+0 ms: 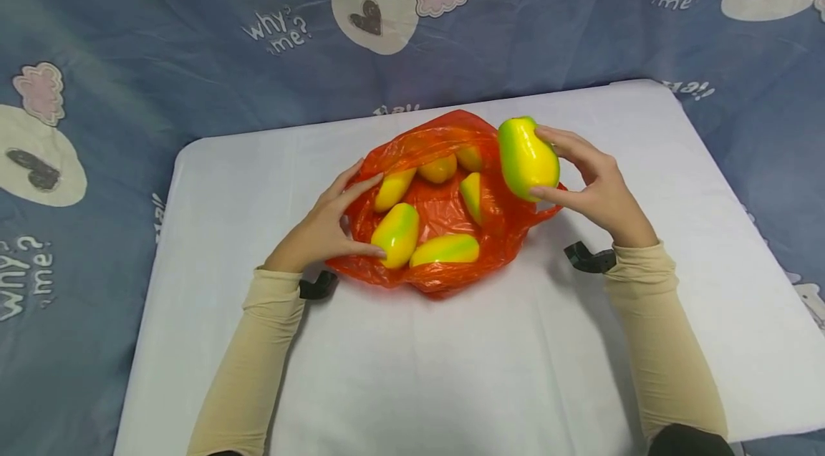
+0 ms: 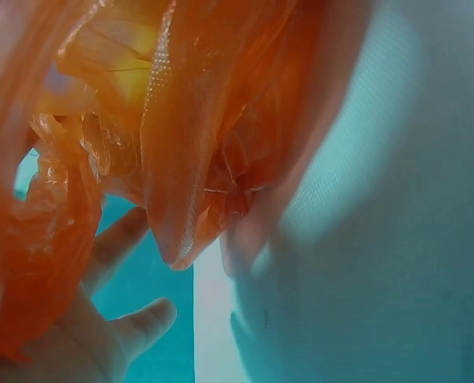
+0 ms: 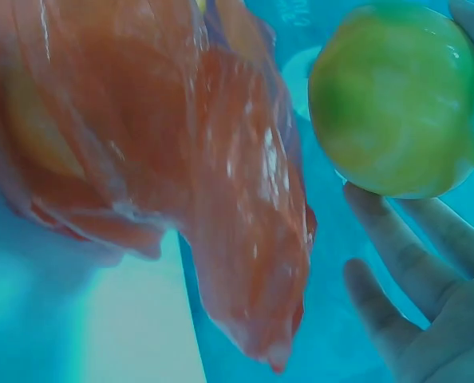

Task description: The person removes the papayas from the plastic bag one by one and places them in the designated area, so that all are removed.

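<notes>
In the head view my right hand (image 1: 596, 180) grips a yellow-green mango (image 1: 528, 159) between thumb and fingers, above the right side of a red plastic bag (image 1: 445, 284). The right wrist view shows that mango (image 3: 396, 104) raised beside the bag (image 3: 245, 215). My left hand (image 1: 325, 223) rests against the bag's left rim, its fingers and thumb spread apart. Inside the wide-mouthed bag lie several more mangoes, among them one near my left thumb (image 1: 396, 235) and one along the front (image 1: 445, 250). Folds of the bag (image 2: 189, 136) hide part of my left hand in its wrist view.
A white cloth covers the table (image 1: 419, 377) under the bag. Behind it hangs a blue patterned curtain (image 1: 515, 26). Black wrist mounts stick out at the left wrist (image 1: 317, 286) and the right wrist (image 1: 589, 258).
</notes>
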Demonstrator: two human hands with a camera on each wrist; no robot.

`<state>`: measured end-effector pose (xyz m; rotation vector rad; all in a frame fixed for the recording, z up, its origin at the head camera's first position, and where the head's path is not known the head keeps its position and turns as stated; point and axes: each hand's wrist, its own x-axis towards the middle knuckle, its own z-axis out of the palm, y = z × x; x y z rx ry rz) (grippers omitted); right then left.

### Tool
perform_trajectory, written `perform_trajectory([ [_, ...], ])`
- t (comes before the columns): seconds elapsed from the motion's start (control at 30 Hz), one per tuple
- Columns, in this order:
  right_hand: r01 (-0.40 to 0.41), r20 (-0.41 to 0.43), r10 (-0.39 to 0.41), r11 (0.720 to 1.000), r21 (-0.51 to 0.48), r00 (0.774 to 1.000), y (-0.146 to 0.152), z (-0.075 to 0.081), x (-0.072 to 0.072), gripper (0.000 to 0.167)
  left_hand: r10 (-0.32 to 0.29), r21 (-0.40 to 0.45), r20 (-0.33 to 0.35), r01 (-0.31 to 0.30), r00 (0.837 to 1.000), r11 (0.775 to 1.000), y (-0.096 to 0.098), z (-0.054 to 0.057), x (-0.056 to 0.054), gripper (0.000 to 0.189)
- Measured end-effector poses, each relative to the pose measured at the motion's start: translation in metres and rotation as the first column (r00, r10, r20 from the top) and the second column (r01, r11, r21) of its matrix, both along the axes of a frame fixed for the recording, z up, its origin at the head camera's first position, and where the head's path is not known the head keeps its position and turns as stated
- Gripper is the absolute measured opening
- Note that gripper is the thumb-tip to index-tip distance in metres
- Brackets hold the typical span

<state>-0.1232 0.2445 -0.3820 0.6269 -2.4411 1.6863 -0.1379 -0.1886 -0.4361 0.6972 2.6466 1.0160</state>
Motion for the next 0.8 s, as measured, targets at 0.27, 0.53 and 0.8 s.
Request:
perform_trajectory([
  [0.27, 0.026, -0.029, -0.028, 0.999, -0.047, 0.999, 0.013, -0.003, -0.001, 0.078, -0.001, -0.002, 0.000, 0.001, 1.000, 1.000, 0.000, 0.001, 0.001, 0.118],
  [0.53, 0.034, 0.001, -0.034, 0.999, -0.018, 0.999, 0.025, -0.002, -0.004, 0.079, 0.000, 0.001, 0.005, 0.000, 1.000, 1.000, 0.000, 0.003, 0.001, 0.118],
  [0.8, 0.064, 0.070, -0.067, 0.997, 0.041, 0.995, 0.037, -0.002, -0.001, 0.079, 0.001, -0.003, 0.000, -0.001, 1.000, 1.000, -0.001, -0.001, 0.001, 0.118],
])
